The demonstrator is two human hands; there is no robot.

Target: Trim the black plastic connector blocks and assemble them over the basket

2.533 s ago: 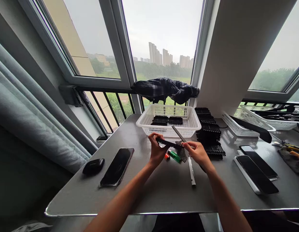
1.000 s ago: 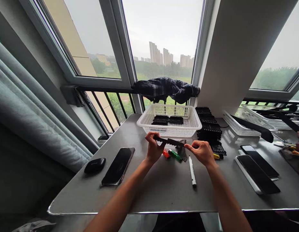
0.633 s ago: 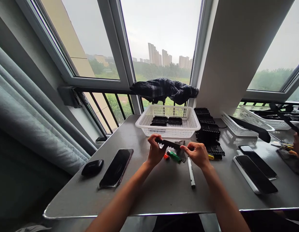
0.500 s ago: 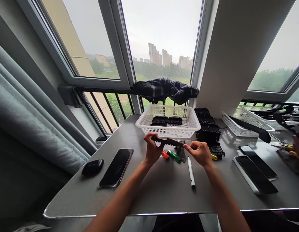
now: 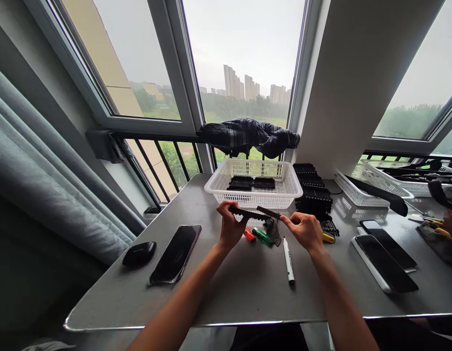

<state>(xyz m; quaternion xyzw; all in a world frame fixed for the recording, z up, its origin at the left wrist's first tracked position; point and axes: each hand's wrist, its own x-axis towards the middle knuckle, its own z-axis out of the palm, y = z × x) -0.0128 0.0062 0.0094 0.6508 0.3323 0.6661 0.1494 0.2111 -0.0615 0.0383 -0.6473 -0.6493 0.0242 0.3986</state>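
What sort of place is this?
Probably a small workroom for hand work on parts, beside a window. Clues: the black part in the left hand, the stack of black parts, and the white basket holding similar-looking pieces.

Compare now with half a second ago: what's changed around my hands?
Your right hand has moved the tip of the flat dark tool rightward and slightly up. Nothing was let go: your left hand still grips the toothed black part. The marker, green lighter and white basket stayed put.
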